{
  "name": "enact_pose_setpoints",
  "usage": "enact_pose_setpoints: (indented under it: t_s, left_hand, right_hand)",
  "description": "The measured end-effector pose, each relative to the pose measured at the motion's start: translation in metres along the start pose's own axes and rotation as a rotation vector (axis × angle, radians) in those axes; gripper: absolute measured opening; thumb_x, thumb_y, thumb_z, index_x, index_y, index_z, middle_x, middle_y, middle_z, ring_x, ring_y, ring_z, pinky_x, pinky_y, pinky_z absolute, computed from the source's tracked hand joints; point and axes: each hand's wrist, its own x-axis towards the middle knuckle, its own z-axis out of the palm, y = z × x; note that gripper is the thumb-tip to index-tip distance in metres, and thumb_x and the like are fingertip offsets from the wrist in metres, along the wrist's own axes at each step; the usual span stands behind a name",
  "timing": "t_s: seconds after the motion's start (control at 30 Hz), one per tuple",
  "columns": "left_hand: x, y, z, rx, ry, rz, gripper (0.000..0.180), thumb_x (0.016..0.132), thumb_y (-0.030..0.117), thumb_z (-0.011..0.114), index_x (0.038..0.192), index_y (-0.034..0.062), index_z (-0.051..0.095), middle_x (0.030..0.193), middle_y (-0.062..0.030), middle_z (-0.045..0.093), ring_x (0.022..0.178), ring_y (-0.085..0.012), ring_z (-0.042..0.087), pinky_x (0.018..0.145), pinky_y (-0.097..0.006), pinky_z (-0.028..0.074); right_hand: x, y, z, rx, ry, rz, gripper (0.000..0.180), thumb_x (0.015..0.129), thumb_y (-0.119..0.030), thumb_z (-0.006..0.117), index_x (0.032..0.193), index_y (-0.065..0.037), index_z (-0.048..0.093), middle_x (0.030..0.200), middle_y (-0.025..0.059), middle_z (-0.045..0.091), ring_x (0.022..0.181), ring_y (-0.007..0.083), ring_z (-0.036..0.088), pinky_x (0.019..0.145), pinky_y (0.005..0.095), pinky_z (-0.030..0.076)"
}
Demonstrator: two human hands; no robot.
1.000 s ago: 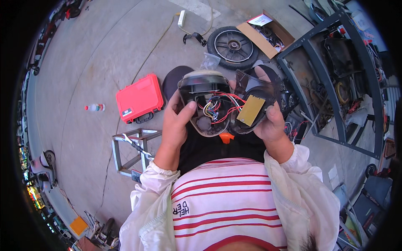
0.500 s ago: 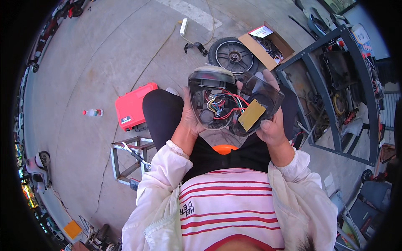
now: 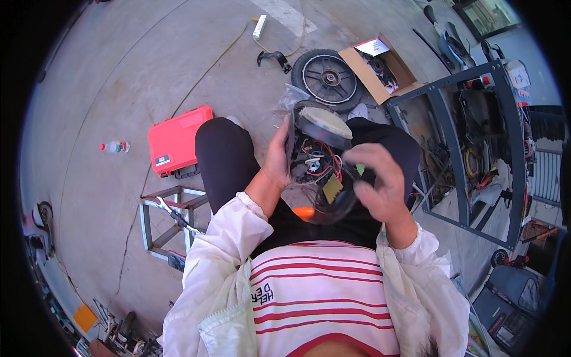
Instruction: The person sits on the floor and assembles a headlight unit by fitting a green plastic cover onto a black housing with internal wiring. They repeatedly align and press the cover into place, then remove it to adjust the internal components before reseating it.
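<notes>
A dark, see-through plastic housing (image 3: pixel 295 156) hangs tilted above my lap, its two parts opened out. Red, white and other wires (image 3: pixel 324 160) run inside it, and a flat yellow board (image 3: pixel 333 188) sits in its lower part. A round piece with a dusty pale face (image 3: pixel 326 123) shows at its top. My left hand (image 3: pixel 277 156) grips the housing along its left side, with the fingers partly hidden. On the other side my right hand (image 3: pixel 380 181) is slightly blurred, fingers and thumb apart, close to the housing but holding nothing I can see.
A red hard case (image 3: pixel 180 140) and a bottle (image 3: pixel 115 147) are on the floor at left. Wrenches lie on a metal frame stool (image 3: pixel 172 223). Ahead are a wheel (image 3: pixel 329 77) and an open cardboard box (image 3: pixel 380 68). A dark metal rack (image 3: pixel 437 119) stands at right.
My right hand has come off the housing and its fingers have spread. The housing has tilted and its yellow-board part hangs lower. My left hand keeps its hold.
</notes>
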Motion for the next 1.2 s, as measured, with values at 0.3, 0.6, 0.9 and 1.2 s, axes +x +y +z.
enact_pose_setpoints:
  t_s: [0.3,0.6,0.9,1.2]
  left_hand:
    - [-0.014,-0.005,-0.002,0.227,-0.012,0.201,0.068,0.102,0.056,0.033,0.146,0.0036,0.041,0.141,-0.017,0.052,0.129,-0.031,0.052,0.111,-0.045,0.041]
    - [-0.014,0.007,-0.016,0.375,-0.01,0.386,0.073,0.095,0.057,0.04,0.14,0.0005,0.048,0.135,-0.0186,0.057,0.123,-0.0317,0.057,0.106,-0.045,0.046]
    - [-0.011,0.005,-0.033,0.188,-0.034,0.362,0.076,0.093,0.059,0.037,0.14,-0.0002,0.048,0.133,-0.0206,0.058,0.121,-0.0353,0.058,0.104,-0.047,0.047]
    - [-0.012,0.005,-0.032,0.212,-0.026,0.345,0.077,0.093,0.061,0.036,0.14,0.0005,0.048,0.136,-0.0207,0.056,0.124,-0.0361,0.056,0.107,-0.048,0.044]
  right_hand:
    - [0.034,-0.032,0.033,-0.395,0.069,0.392,0.087,0.069,-0.04,0.085,0.133,0.005,0.048,0.122,0.0227,0.055,0.11,0.0392,0.057,0.094,0.045,0.047]
    - [0.024,-0.029,0.052,-0.269,0.119,0.329,0.097,0.061,-0.026,0.09,0.138,0.003,0.038,0.129,0.0254,0.046,0.121,0.0425,0.047,0.103,0.0464,0.04]
    - [0.01,-0.025,0.064,-0.293,0.16,0.294,0.108,0.058,-0.026,0.092,0.142,0.002,0.031,0.137,0.026,0.039,0.127,0.0437,0.04,0.108,0.0492,0.034]
    - [0.01,-0.024,0.067,-0.24,0.16,0.311,0.101,0.059,-0.021,0.089,0.139,0.0,0.032,0.135,0.0253,0.038,0.126,0.0441,0.04,0.108,0.0491,0.033]
